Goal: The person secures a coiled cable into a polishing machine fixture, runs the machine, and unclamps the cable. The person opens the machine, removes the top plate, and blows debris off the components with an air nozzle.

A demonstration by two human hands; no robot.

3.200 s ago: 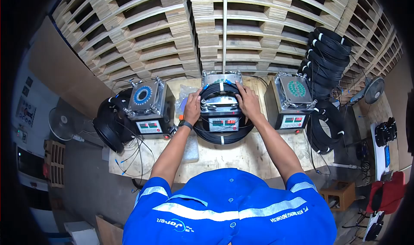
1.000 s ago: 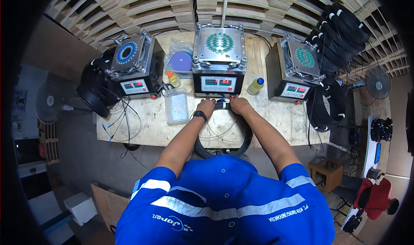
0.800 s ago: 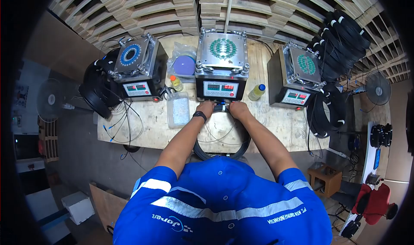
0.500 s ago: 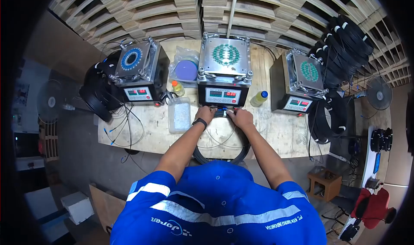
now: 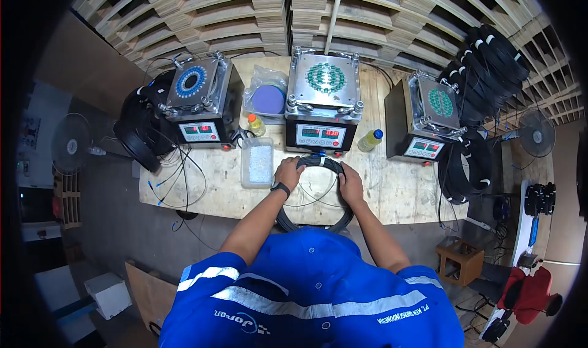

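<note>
Cable coil (image 5: 331,164) spans between your two hands, left hand (image 5: 288,173) and right hand (image 5: 351,187) grasping opposite sides, with the middle machine (image 5: 321,136) just beyond them.

Layout of your table (image 5: 392,189).
Middle machine (image 5: 321,134) between left machine (image 5: 201,132) and right machine (image 5: 421,147); cable coil (image 5: 331,163) before it, toward you; tray (image 5: 257,164) left of the coil; pallets (image 5: 309,17) behind.

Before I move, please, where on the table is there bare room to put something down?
The table is bare between the right hand and the right machine and, more narrowly, between the loose cables and the tray. It is crowded between the left machine and the middle machine and around the black coil.
</note>
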